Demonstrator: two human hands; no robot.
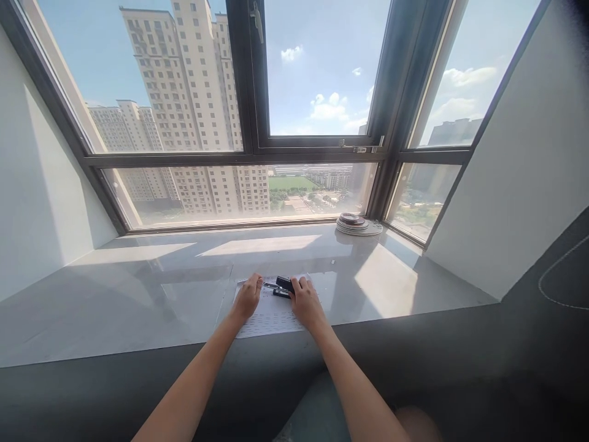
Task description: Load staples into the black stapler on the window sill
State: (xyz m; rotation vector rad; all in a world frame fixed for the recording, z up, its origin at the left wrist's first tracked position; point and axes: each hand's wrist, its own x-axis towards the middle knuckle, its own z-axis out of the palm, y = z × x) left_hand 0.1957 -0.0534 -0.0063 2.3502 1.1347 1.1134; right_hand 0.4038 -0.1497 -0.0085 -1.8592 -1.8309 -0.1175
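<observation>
A black stapler (284,284) with its jaws spread apart lies over printed paper sheets (269,320) on the windowsill. My right hand (306,303) grips the stapler's black end from the right. From the other side my left hand (249,296) is closed in a pinch by the tip of the stapler's silver metal strip (270,285). Whether the left fingers hold the strip itself or some small piece at its end is too small to tell. Both hands are over the paper and partly cover its sides.
The glossy grey windowsill (151,307) ends at a front edge just below my wrists. A stack of round plates or coasters (353,223) stands in the back right corner by the window frame (257,158). A small white bit (332,262) lies right of the paper.
</observation>
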